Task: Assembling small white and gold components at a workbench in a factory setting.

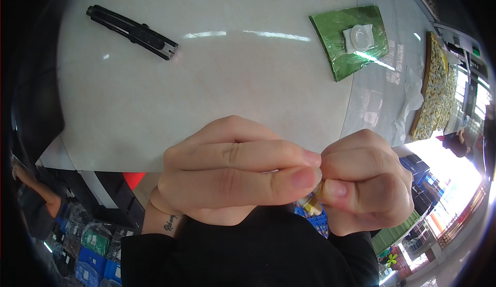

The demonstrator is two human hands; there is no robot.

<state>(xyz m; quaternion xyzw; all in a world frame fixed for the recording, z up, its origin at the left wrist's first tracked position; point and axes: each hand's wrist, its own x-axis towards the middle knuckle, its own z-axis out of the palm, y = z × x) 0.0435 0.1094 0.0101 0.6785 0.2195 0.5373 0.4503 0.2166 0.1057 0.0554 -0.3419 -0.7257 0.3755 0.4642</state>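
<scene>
Both hands are raised close to the camera over the near edge of a white table (206, 91). My left hand (232, 171) and my right hand (367, 181) meet fingertip to fingertip and pinch one small pale yellowish part (313, 203) between them. Most of that part is hidden by the fingers; only a short end pokes out below them. Black sleeves cover both forearms at the lower edge.
A black utility knife (133, 30) lies at the table's far left. A green sheet (351, 39) carrying a small white part (360, 35) lies far right. A board of several pale pieces (436, 88) stands further right. Blue crates (93, 261) sit below, and another person (36, 199) is at the left.
</scene>
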